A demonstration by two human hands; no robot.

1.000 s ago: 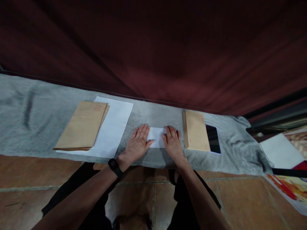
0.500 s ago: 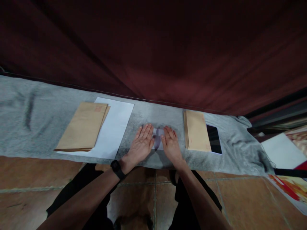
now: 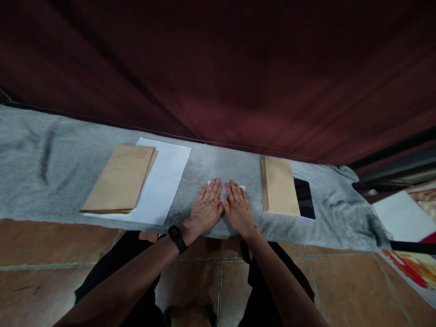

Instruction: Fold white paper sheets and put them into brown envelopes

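Observation:
A small white piece of paper [image 3: 242, 187] lies on the grey cloth, mostly covered by both my hands. My left hand [image 3: 207, 206] rests flat on its left part, fingers stretched out and pointing away from me. Flat on the right part is my right hand [image 3: 237, 206], its fingers also extended. The two thumbs meet or nearly meet in the middle. Whether the paper is folded is hidden beneath the palms.
To the left, brown envelopes [image 3: 119, 179] lie on a large white sheet [image 3: 166, 177]. A stack of smaller brown envelopes [image 3: 281, 186] lies on the right, beside a dark phone [image 3: 304, 198]. Grey cloth [image 3: 68, 168] covers the narrow surface; a dark red curtain [image 3: 218, 81] hangs behind.
Both hands have slid toward each other over the paper, closing the gap between them. The middle of the paper, visible before, is now mostly covered.

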